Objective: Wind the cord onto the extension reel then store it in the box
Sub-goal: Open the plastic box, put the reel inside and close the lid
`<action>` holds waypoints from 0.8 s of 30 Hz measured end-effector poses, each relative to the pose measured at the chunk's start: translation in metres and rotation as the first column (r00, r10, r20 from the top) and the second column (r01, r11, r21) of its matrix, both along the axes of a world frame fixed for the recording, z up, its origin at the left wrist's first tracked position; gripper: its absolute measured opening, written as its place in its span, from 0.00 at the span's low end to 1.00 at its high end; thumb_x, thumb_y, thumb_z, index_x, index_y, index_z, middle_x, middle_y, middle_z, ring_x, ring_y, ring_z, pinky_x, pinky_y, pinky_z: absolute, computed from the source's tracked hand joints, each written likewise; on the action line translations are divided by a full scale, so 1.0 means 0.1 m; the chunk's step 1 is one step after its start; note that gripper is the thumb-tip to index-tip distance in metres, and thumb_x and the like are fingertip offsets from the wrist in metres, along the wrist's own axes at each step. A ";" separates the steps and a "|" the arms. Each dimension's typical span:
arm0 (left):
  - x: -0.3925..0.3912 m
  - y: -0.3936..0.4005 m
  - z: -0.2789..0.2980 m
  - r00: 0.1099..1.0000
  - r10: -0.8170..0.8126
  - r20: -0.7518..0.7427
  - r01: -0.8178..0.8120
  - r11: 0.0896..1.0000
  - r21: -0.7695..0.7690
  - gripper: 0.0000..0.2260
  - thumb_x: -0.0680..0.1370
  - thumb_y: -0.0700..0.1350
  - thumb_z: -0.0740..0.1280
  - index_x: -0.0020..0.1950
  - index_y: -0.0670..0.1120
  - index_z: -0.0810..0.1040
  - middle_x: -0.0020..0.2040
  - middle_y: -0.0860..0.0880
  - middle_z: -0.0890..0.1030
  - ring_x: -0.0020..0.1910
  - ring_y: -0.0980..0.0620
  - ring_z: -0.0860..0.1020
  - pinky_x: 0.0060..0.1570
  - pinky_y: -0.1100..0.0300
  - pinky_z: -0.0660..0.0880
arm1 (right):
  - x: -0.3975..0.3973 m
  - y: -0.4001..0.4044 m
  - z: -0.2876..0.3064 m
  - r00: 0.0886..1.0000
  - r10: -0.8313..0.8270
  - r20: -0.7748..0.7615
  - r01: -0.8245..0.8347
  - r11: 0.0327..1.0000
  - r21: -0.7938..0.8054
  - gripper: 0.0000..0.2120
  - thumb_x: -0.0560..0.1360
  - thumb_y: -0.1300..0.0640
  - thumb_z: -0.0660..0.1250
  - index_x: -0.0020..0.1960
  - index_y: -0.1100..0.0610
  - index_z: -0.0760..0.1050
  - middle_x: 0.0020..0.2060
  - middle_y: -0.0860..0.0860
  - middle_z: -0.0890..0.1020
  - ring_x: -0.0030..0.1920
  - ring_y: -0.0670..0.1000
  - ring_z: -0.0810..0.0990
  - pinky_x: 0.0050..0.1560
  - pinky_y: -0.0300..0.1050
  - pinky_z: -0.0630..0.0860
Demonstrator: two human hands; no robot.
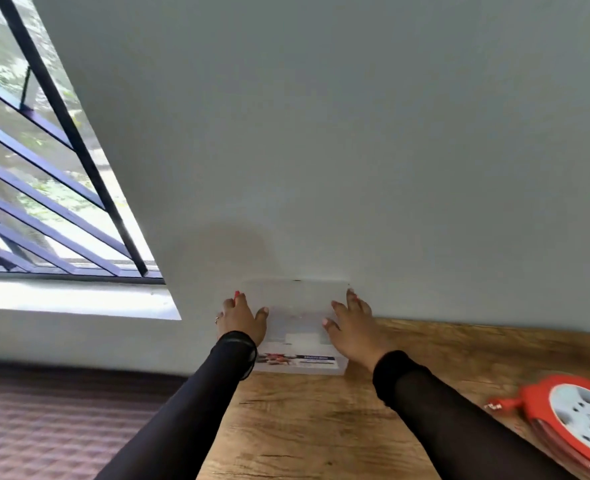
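Observation:
A clear plastic box (297,306) with a printed label on its front stands on the wooden table (304,417) against the wall. My left hand (241,318) holds its left side, thumb on the front face. My right hand (352,323) holds its right side the same way. The red extension reel (577,417) with a pale socket face lies flat at the table's right edge, partly cut off by the frame, its cord wound on it. A red plug (501,405) sticks out from the reel's left.
A pale wall (321,133) rises right behind the box. A barred window (44,202) with a sill is to the left. Below the table's left edge lies a purplish quilted surface (61,427).

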State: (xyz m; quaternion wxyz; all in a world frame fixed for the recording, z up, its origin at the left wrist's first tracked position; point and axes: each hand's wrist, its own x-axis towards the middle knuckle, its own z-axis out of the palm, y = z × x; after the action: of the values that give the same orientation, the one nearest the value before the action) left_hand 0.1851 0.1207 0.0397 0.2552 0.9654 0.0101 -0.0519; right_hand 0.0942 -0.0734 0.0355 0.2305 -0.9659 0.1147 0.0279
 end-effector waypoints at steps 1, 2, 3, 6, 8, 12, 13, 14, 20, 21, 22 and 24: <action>-0.07 0.01 -0.02 0.999 -0.019 0.026 0.019 1.000 0.009 0.28 0.79 0.54 0.61 0.75 0.43 0.58 0.71 0.40 0.65 0.67 0.37 0.67 0.66 0.47 0.66 | -0.08 0.03 -0.02 0.999 -0.036 0.023 0.037 0.997 -0.068 0.27 0.81 0.46 0.50 0.76 0.58 0.55 0.76 0.61 0.50 0.76 0.59 0.49 0.74 0.50 0.49; -0.16 0.01 -0.04 0.997 -0.042 0.058 0.042 0.999 0.004 0.26 0.79 0.53 0.61 0.73 0.44 0.61 0.68 0.41 0.67 0.65 0.37 0.69 0.64 0.47 0.68 | -0.20 0.04 -0.04 0.995 -0.068 0.066 0.077 0.988 -0.134 0.25 0.81 0.48 0.49 0.74 0.59 0.58 0.76 0.62 0.54 0.75 0.59 0.52 0.74 0.50 0.52; -0.28 0.01 -0.06 0.993 -0.065 0.095 0.067 0.998 -0.020 0.22 0.79 0.52 0.61 0.70 0.44 0.64 0.65 0.41 0.68 0.62 0.37 0.71 0.61 0.48 0.69 | -0.34 0.03 -0.06 0.988 -0.093 0.125 0.114 0.977 -0.179 0.23 0.81 0.49 0.50 0.72 0.60 0.62 0.74 0.61 0.60 0.74 0.58 0.57 0.73 0.49 0.56; -0.67 0.07 -0.18 0.981 -0.084 0.174 0.113 0.979 -0.167 0.14 0.78 0.47 0.62 0.61 0.43 0.68 0.58 0.43 0.73 0.54 0.38 0.76 0.50 0.51 0.71 | -0.84 -0.09 -0.13 0.922 -0.219 0.320 0.270 0.955 -0.125 0.14 0.78 0.56 0.58 0.62 0.56 0.73 0.59 0.56 0.77 0.59 0.55 0.74 0.56 0.47 0.72; -0.88 0.13 -0.24 0.989 -0.005 0.147 0.049 0.955 -0.292 0.11 0.79 0.49 0.61 0.55 0.42 0.70 0.52 0.42 0.77 0.49 0.39 0.77 0.46 0.52 0.73 | -1.12 -0.21 -0.14 0.832 -0.388 0.395 0.414 0.910 0.023 0.08 0.77 0.59 0.62 0.55 0.57 0.74 0.50 0.55 0.76 0.45 0.52 0.73 0.42 0.44 0.69; -1.11 0.10 -0.29 1.000 -0.011 0.017 0.017 0.932 -0.363 0.16 0.81 0.51 0.56 0.54 0.41 0.76 0.48 0.42 0.81 0.42 0.45 0.75 0.39 0.56 0.67 | -1.39 -0.30 -0.20 0.754 -0.557 0.347 0.466 0.827 0.315 0.10 0.80 0.57 0.59 0.40 0.54 0.71 0.35 0.49 0.77 0.35 0.49 0.73 0.31 0.41 0.64; -1.13 0.08 -0.28 0.998 -0.048 0.032 0.056 0.944 -0.325 0.16 0.81 0.51 0.54 0.55 0.42 0.76 0.46 0.44 0.81 0.41 0.46 0.73 0.39 0.57 0.65 | -1.42 -0.30 -0.21 0.741 -0.570 0.354 0.476 0.819 0.321 0.12 0.80 0.57 0.58 0.38 0.53 0.70 0.32 0.49 0.76 0.33 0.49 0.74 0.30 0.42 0.66; -1.15 0.07 -0.26 0.996 -0.078 0.050 0.089 0.953 -0.288 0.16 0.82 0.50 0.53 0.55 0.43 0.76 0.45 0.45 0.80 0.41 0.47 0.72 0.39 0.57 0.64 | -1.45 -0.29 -0.21 0.729 -0.585 0.355 0.496 0.809 0.317 0.14 0.80 0.58 0.57 0.36 0.53 0.69 0.30 0.49 0.76 0.32 0.49 0.74 0.30 0.42 0.66; -1.04 0.16 -0.24 0.989 -0.082 -0.119 0.044 0.954 -0.296 0.17 0.83 0.45 0.53 0.55 0.36 0.77 0.52 0.37 0.81 0.51 0.40 0.77 0.45 0.58 0.67 | -1.48 -0.37 -0.23 0.721 -0.642 0.260 0.546 0.758 0.357 0.10 0.79 0.63 0.56 0.44 0.60 0.75 0.39 0.52 0.79 0.40 0.53 0.76 0.33 0.42 0.66; -1.03 0.19 -0.25 0.985 -0.068 -0.156 0.011 0.939 -0.344 0.17 0.82 0.45 0.54 0.54 0.34 0.78 0.52 0.36 0.81 0.52 0.39 0.77 0.46 0.57 0.68 | -1.47 -0.41 -0.22 0.730 -0.650 0.213 0.558 0.746 0.363 0.10 0.79 0.63 0.56 0.49 0.62 0.76 0.42 0.53 0.79 0.42 0.53 0.76 0.34 0.41 0.66; -1.03 0.22 -0.24 0.981 -0.066 -0.181 -0.012 0.917 -0.400 0.18 0.82 0.45 0.54 0.50 0.34 0.78 0.49 0.36 0.81 0.50 0.38 0.78 0.44 0.56 0.68 | -1.47 -0.44 -0.21 0.746 -0.646 0.162 0.569 0.745 0.348 0.10 0.79 0.63 0.56 0.51 0.62 0.76 0.44 0.55 0.80 0.41 0.52 0.76 0.33 0.40 0.66; -1.05 0.25 -0.26 0.971 -0.048 -0.234 -0.077 0.863 -0.500 0.18 0.82 0.46 0.56 0.41 0.38 0.78 0.36 0.43 0.81 0.40 0.43 0.79 0.35 0.59 0.69 | -1.47 -0.46 -0.14 0.791 -0.608 0.077 0.583 0.785 0.210 0.08 0.78 0.63 0.58 0.52 0.63 0.75 0.47 0.58 0.81 0.39 0.51 0.75 0.33 0.41 0.68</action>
State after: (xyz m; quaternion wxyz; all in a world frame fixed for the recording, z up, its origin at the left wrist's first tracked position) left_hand 0.0799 0.1453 0.0138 0.4964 0.8514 0.0340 -0.1662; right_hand -0.0523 -0.1195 0.0213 0.3188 -0.8555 0.3946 -0.1042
